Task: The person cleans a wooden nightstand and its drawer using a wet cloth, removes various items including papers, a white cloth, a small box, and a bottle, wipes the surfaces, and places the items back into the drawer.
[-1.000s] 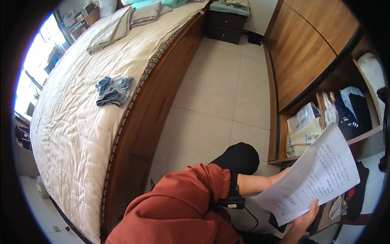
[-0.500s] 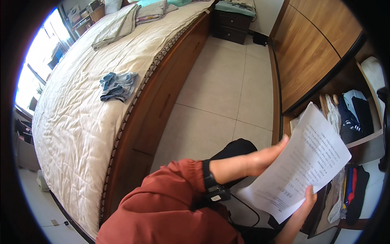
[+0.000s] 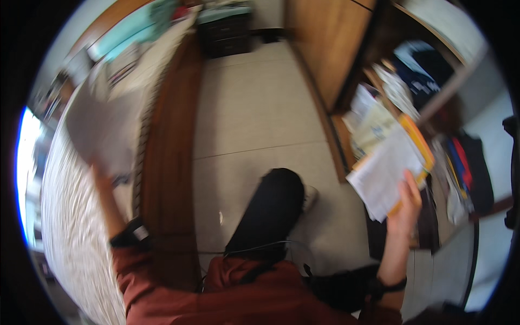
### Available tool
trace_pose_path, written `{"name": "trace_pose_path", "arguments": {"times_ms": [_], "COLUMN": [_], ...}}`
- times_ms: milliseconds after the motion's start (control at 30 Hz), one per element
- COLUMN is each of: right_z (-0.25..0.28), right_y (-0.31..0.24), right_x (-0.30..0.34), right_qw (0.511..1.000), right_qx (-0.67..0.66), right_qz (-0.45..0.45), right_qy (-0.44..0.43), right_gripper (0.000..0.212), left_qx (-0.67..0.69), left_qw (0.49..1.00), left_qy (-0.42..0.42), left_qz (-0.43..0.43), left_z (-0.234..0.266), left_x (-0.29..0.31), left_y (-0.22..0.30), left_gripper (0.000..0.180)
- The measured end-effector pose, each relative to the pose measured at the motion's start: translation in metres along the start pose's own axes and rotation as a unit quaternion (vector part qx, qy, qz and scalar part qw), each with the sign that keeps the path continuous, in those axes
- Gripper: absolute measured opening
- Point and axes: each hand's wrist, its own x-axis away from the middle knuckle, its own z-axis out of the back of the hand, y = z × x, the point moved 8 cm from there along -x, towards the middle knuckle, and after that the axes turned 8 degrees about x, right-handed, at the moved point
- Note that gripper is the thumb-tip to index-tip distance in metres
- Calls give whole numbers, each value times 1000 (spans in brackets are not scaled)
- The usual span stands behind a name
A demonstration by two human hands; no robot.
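Note:
Out over the bed [image 3: 73, 216], my left hand [image 3: 101, 179] is closed on a sheet of paper [image 3: 105, 132] that is smeared by motion. On the other side, my right hand [image 3: 410, 200] grips a white stack of papers [image 3: 383, 176] by its lower right edge. A yellow-orange folder or envelope [image 3: 420, 142] shows behind that stack, apparently held with it. These papers hang in front of the open wardrobe shelves [image 3: 368, 76]. A cream printed bag or packet [image 3: 374, 130] lies just behind them, partly covered.
The bed's wooden side [image 3: 168, 135] runs along my left. Tiled floor [image 3: 249, 114] stretches between it and the wardrobe's sliding door [image 3: 325, 49]. A dark nightstand [image 3: 225, 32] stands at the far end. Clothes [image 3: 422, 70] fill the shelves. A thin cable [image 3: 260, 248] crosses my leg.
My left hand has swung far left with the sheet, from beside the wardrobe to over the bed. In my right hand, white papers and a yellow-orange edge now show. The view has shifted.

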Motion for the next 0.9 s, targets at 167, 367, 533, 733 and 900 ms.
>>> {"name": "trace_pose_path", "arguments": {"times_ms": [167,367,533,733,900], "right_z": [25,52,83,150,239], "right_y": [17,26,27,24,-21], "right_x": [-5,3,14,38,61], "right_qw": [999,997,996,972,914], "right_qx": [-5,-24,-29,-30,-22], "right_qz": [15,-14,17,32,109], "right_qy": [52,73,83,229,389], "right_gripper": [34,36,41,44,45], "left_qx": [-92,-111,-115,102,556], "left_qw": [981,960,971,984,759], "left_qy": [-43,-99,-39,122,-203], "left_qz": [166,236,207,-85,-272], "left_z": [-12,-87,-89,-51,-137], "left_x": [67,141,122,51,165], "left_y": [-157,-201,-142,110,389], "left_gripper": [37,37,37,39,44]}}
